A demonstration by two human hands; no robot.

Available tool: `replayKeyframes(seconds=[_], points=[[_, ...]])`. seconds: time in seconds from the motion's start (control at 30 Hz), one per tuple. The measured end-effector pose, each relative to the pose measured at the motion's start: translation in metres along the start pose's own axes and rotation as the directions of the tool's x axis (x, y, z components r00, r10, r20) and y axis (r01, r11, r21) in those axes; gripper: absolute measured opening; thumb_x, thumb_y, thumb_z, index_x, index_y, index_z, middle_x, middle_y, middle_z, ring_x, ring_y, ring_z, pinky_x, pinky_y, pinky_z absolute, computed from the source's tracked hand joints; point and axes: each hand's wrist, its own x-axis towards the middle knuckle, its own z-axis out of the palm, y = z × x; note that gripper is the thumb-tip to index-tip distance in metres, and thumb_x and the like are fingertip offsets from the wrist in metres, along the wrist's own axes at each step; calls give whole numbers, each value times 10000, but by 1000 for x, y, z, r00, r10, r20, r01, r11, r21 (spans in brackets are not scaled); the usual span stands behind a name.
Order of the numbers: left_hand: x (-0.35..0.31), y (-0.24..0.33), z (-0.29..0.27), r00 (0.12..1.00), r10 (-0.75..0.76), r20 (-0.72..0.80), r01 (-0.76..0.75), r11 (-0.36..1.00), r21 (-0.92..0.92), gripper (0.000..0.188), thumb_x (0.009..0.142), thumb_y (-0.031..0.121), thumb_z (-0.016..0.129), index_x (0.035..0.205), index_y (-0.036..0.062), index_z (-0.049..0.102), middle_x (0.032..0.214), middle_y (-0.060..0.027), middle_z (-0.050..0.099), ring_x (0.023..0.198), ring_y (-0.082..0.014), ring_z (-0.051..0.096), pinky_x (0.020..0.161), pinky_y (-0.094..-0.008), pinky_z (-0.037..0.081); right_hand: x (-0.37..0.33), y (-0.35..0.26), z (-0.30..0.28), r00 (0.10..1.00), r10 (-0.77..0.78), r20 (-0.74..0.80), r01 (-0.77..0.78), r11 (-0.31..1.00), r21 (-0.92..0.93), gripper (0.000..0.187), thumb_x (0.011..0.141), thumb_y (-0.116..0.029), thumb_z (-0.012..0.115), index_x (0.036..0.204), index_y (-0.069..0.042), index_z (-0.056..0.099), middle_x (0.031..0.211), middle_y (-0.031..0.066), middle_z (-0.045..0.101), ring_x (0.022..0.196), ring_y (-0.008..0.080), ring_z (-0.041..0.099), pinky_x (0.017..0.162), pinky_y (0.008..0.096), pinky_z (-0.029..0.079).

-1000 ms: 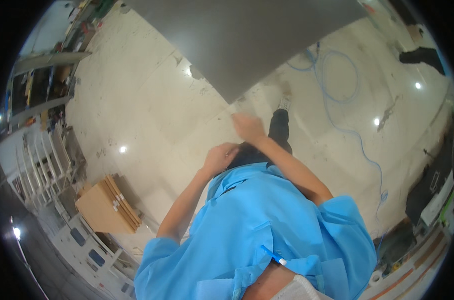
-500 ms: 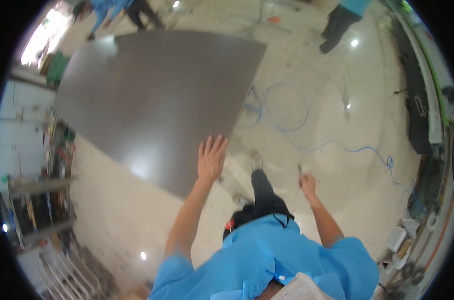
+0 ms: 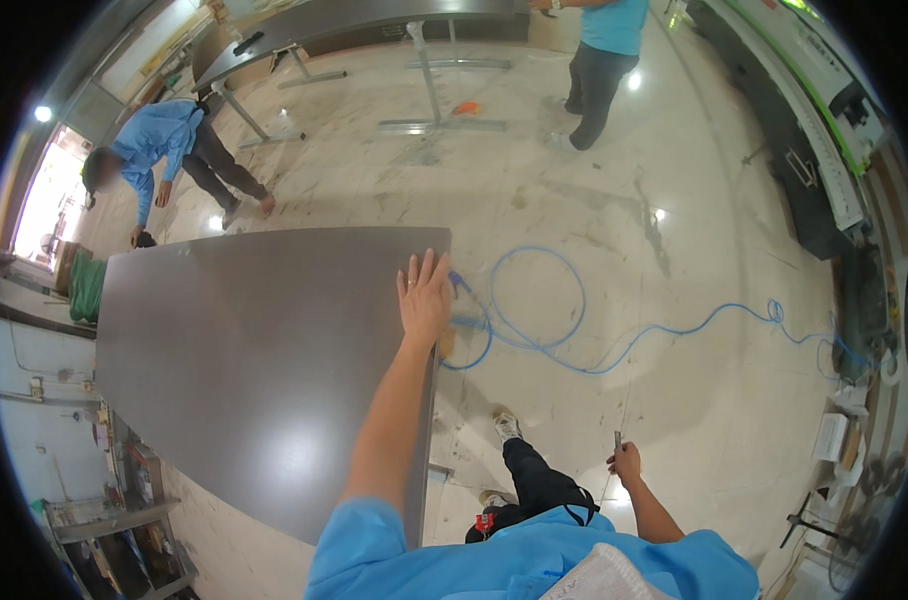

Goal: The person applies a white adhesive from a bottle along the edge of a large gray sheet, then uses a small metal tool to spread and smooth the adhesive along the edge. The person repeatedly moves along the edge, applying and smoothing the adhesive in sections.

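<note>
A large dark grey sheet panel [image 3: 244, 350] with a smooth, shiny face lies flat on my left. My left hand [image 3: 426, 295] rests on its top close to the far right corner, palm down, fingers stretched and spread. Down by my right side, my right hand [image 3: 626, 463] is closed around a short, thin grey tool [image 3: 618, 440]. Its upper end sticks out above the fingers; the rest is hidden in the grip, and I cannot tell its exact kind.
A co-worker in blue [image 3: 169, 140] bends at the panel's far left corner. Another person [image 3: 606, 60] stands by a long table [image 3: 374, 12] at the back. A blue hose [image 3: 582, 290] loops over the floor right of the panel. Shelves [image 3: 114, 525] stand at left.
My view has tilted up, bringing the back table into sight. My left hand is now nearer the panel's far right corner. The tool stays in my right hand.
</note>
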Motion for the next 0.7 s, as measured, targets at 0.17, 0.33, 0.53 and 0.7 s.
replayKeyframes(seconds=[0.17, 0.33, 0.53, 0.7], points=[[63, -1, 22, 999, -35, 33, 35, 999, 9, 494, 1079, 215, 509, 1572, 214, 528, 1653, -73, 483, 1556, -359, 381, 1278, -571, 273, 36, -63, 7, 967, -232, -103, 205, 954, -221, 265, 963, -200, 624, 1117, 14, 635, 852, 199, 713, 825, 348, 717, 744, 479, 545], [42, 2, 20, 999, -26, 39, 25, 1000, 7, 503, 1077, 201, 513, 1579, 166, 502, 1665, -69, 462, 1565, -349, 362, 1289, -544, 270, 46, -93, 18, 900, -436, -12, 416, 867, -274, 305, 921, -267, 754, 1033, 8, 686, 758, 128, 687, 694, 265, 670, 659, 442, 517], [-117, 17, -26, 991, -112, 74, 109, 993, 37, 545, 1074, 207, 528, 1613, 179, 457, 1674, -47, 450, 1568, -338, 358, 1304, -521, 253, 62, -74, 39, 929, -332, 163, 366, 885, -286, 428, 921, -408, 727, 907, 20, 718, 886, 217, 735, 888, 409, 707, 782, 511, 521], [-285, 34, -78, 935, -295, 196, 281, 955, 96, 588, 1066, 205, 536, 1643, 234, 425, 1691, -11, 427, 1579, -309, 343, 1309, -502, 243, 80, -55, 64, 844, -509, 168, 533, 762, -367, 450, 951, -414, 690, 904, 33, 719, 774, 193, 704, 753, 351, 680, 690, 477, 512]])
